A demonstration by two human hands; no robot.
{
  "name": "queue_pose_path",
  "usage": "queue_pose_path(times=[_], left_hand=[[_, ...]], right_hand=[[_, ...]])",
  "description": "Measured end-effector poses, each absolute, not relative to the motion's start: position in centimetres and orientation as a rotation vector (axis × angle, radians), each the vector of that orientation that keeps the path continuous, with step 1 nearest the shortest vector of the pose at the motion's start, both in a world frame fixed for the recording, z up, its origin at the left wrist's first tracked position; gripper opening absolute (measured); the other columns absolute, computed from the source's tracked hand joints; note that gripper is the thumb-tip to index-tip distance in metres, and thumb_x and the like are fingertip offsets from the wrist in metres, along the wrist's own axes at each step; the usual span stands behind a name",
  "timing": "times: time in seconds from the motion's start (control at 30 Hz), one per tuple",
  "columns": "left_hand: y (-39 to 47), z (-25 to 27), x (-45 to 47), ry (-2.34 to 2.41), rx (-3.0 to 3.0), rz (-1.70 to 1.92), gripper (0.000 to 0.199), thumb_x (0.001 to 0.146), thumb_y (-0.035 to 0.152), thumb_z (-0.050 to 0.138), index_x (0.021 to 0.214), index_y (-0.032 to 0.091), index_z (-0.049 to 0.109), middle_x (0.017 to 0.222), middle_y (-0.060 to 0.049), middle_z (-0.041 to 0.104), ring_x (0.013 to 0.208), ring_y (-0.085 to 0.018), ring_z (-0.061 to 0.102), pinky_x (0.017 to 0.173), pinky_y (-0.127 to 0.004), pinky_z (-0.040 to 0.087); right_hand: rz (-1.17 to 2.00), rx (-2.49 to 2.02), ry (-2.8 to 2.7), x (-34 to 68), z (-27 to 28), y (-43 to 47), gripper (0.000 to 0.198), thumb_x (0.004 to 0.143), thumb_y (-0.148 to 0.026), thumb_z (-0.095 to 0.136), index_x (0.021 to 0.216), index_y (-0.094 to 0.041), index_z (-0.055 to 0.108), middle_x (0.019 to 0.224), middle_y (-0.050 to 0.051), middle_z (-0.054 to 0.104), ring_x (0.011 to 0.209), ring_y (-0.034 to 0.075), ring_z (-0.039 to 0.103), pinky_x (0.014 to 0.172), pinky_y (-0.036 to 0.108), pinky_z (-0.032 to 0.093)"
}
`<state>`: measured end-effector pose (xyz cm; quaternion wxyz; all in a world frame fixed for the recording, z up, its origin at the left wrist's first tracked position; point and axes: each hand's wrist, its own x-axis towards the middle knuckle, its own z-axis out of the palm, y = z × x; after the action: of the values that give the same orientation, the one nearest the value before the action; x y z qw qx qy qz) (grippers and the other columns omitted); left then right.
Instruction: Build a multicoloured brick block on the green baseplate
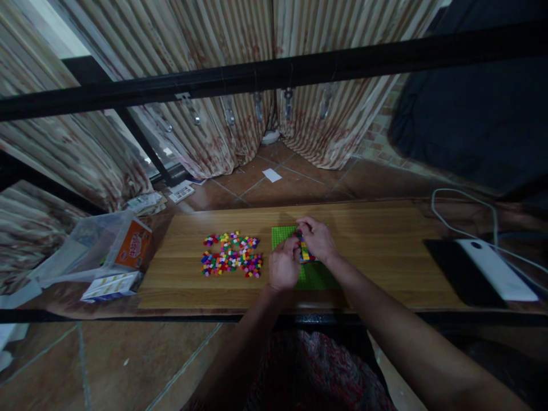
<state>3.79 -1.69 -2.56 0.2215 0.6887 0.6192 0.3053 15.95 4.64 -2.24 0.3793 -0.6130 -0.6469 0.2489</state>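
A green studded baseplate (317, 278) lies on the wooden board, partly covered by both hands. Small coloured bricks (305, 253), among them yellow, red and blue ones, stand on it between the hands. My left hand (284, 267) is closed over the plate's left part, fingertips drawn together beside these bricks. Over the far side of the bricks, my right hand (317, 238) has its fingers curled in a pinch. Whatever either hand holds is too small or hidden to make out. Left of the plate, many loose coloured bricks (231, 261) lie spread in a patch.
The wooden board (385, 251) spans the black-framed table. At its left are a clear plastic bin (89, 245) with an orange label and a small box (112, 286). A black-and-white flat object (492, 268) and a white cable (464, 193) lie at the right. Curtains (231, 131) hang behind.
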Motion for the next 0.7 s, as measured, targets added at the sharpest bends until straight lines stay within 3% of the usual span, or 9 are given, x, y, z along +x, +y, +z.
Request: queue_pose_path(times=[0.4,0.53,0.7], left_hand=[[-1.4,-3.0,4.2,1.718,1.763,0.953,0.033,0.085,0.012,0.053,0.116,0.022,0.059,0.098,-0.003,0.07,0.09,-0.014,0.065,0.087,-0.028,0.05],[-1.3,-3.1,4.2,1.71,1.662,0.992,0.031,0.083,0.014,0.056,0.113,0.02,0.059,0.096,-0.003,0.07,0.089,-0.014,0.066,0.085,-0.028,0.051],[-1.2,-2.9,4.0,1.698,1.651,0.989,0.028,0.083,0.016,0.059,0.111,0.021,0.06,0.093,-0.003,0.071,0.086,-0.014,0.067,0.082,-0.027,0.051]], right_hand=[[0.674,-1.544,-1.635,16.0,-2.8,4.8,0.024,0.087,-0.025,0.049,0.099,-0.023,0.069,0.092,0.003,0.074,0.083,0.018,0.067,0.08,0.032,0.052],[0.819,-1.431,-1.651,16.5,-3.1,5.0,0.026,0.079,-0.019,0.054,0.101,-0.023,0.069,0.092,0.002,0.074,0.086,0.017,0.067,0.083,0.033,0.052],[1.008,-1.229,-1.871,17.9,-2.2,4.9,0.042,0.066,-0.009,0.059,0.106,-0.022,0.069,0.103,0.002,0.073,0.098,0.018,0.066,0.095,0.035,0.048]])
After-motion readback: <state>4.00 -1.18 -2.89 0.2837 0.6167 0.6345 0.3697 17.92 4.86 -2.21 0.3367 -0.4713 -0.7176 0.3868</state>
